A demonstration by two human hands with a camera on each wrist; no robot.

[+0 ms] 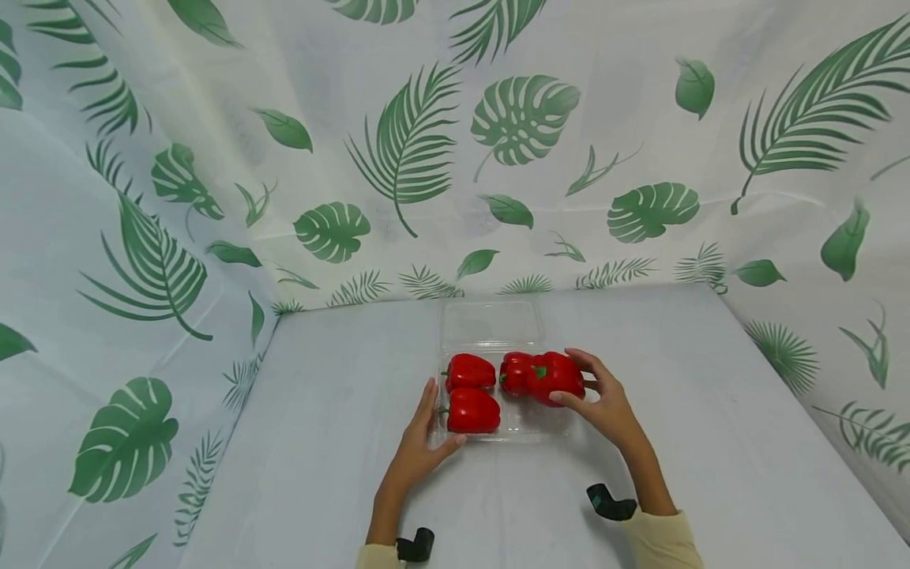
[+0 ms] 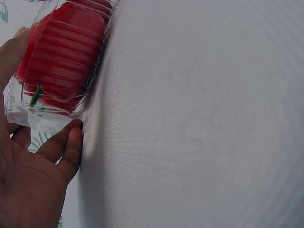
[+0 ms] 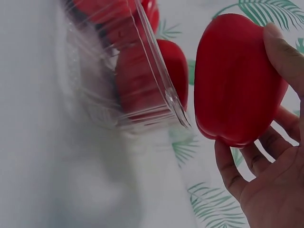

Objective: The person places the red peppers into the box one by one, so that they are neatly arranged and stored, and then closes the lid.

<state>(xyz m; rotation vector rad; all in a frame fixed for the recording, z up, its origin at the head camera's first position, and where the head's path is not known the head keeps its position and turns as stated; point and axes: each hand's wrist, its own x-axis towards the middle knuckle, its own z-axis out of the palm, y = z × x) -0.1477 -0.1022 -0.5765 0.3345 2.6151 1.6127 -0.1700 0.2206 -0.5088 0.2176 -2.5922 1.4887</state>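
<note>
My right hand (image 1: 606,407) grips a red bell pepper (image 1: 562,378) between thumb and fingers, its green stem facing left. In the right wrist view this pepper (image 3: 237,80) is held up beside the rim of a clear plastic clamshell container (image 1: 522,436). Inside the container sit two red bell peppers on the left, one behind (image 1: 469,370) and one in front (image 1: 475,411). Another red bell pepper (image 1: 513,371) lies at the back right, partly hidden by the held one. My left hand (image 1: 418,452) rests at the container's front left corner, thumb along the front and fingers extended along the left side.
The container's clear lid (image 1: 490,322) is folded back flat, away from me. A white cloth covers the table (image 1: 341,379). Leaf-printed curtains (image 1: 426,158) hang behind the table and at both sides. Dark straps with small camera mounts (image 1: 610,503) sit at both wrists.
</note>
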